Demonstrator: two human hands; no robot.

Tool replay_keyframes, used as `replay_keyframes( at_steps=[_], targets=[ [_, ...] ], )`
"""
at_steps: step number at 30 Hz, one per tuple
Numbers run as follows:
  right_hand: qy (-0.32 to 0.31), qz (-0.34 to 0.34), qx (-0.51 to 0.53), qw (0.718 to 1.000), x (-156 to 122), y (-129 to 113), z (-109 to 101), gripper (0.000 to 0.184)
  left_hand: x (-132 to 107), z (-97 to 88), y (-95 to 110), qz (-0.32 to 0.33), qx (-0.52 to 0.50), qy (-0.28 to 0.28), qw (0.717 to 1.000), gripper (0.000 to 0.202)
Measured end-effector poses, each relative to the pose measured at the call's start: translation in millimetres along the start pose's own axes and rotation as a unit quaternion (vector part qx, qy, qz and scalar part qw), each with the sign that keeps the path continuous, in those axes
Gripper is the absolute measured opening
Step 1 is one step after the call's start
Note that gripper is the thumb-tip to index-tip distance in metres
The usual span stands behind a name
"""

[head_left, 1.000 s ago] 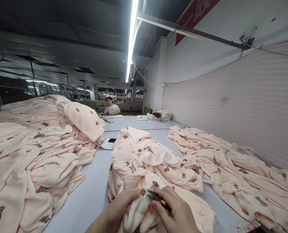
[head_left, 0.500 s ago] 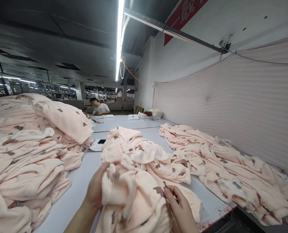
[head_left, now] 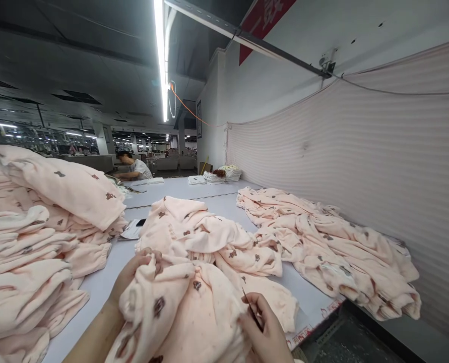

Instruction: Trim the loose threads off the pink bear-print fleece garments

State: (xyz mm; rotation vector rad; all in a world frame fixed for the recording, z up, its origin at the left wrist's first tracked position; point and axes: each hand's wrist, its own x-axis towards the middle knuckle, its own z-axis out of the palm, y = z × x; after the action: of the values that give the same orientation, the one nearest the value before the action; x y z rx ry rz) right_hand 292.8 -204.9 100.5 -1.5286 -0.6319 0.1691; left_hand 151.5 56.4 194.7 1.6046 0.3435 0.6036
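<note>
A peach fleece garment (head_left: 186, 307) with small brown bear prints is bunched up in front of me on the white table (head_left: 95, 287). My left hand (head_left: 133, 272) grips its upper left fold, fingers closed into the cloth. Low at the right, my right hand (head_left: 264, 327) is closed round a thin dark pointed tool (head_left: 249, 305), likely thread snips, with its tip sticking up beside the garment.
A tall stack of the same garments (head_left: 35, 237) fills the left. A heap (head_left: 194, 232) lies ahead, and another spreads at the right (head_left: 322, 247) along a striped fabric wall. A phone on papers (head_left: 135, 227) lies behind. A seated person (head_left: 131, 169) works at the far table.
My view has swung right and the piles slid left. My left hand lifted and turned the garment over, moving up its left side. My right hand drew back from the cloth with the tool.
</note>
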Motion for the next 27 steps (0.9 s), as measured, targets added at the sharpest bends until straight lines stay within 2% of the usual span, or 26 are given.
replay_keyframes(
  at_steps=[2, 4, 6, 8, 10, 13, 16, 19, 22, 24, 27],
  targets=[
    [-0.002, -0.006, -0.067, 0.998, -1, 7, 1, 0.021, -6, 8.5, 2, -0.001, 0.046, -0.047, 0.998, 0.017],
    [-0.001, -0.015, -0.097, 0.995, 1, 11, 5, 0.014, -17, 37.5, 1, 0.003, 0.146, -0.111, 0.983, 0.011],
    [-0.006, -0.032, -0.07, 0.997, 3, 12, 13, 0.011, -29, 74.7, -4, 0.03, 0.347, -0.168, 0.922, 0.017],
    [-0.014, -0.044, -0.02, 0.999, 4, 14, 22, 0.017, -37, 105.5, -13, 0.038, 0.43, -0.178, 0.884, 0.023],
    [-0.024, -0.044, 0.017, 0.999, 3, 15, 32, 0.018, -39, 120.1, -22, 0.034, 0.406, -0.169, 0.897, 0.015],
    [-0.029, -0.053, 0.01, 0.998, 0, 15, 39, 0.011, -40, 111.7, -30, -0.009, 0.267, -0.166, 0.949, 0.012],
    [-0.022, -0.083, -0.053, 0.995, -2, 10, 36, 0.005, -44, 90.8, -30, -0.052, 0.135, -0.167, 0.975, 0.02],
    [-0.062, -0.115, -0.112, 0.985, -5, -2, 28, 0.004, -49, 80.2, -30, -0.055, 0.075, -0.156, 0.983, 0.02],
    [-0.098, -0.133, -0.143, 0.976, -8, -16, 21, 0.016, -51, 79.2, -31, -0.042, 0.057, -0.16, 0.985, 0.02],
    [-0.092, -0.149, -0.185, 0.967, -9, -23, 20, 0.024, -52, 79.1, -32, -0.037, 0.06, -0.164, 0.984, 0.021],
    [-0.076, -0.159, -0.244, 0.954, -9, -25, 25, 0.022, -53, 77.7, -33, -0.036, 0.086, -0.159, 0.983, 0.018]
  ],
)
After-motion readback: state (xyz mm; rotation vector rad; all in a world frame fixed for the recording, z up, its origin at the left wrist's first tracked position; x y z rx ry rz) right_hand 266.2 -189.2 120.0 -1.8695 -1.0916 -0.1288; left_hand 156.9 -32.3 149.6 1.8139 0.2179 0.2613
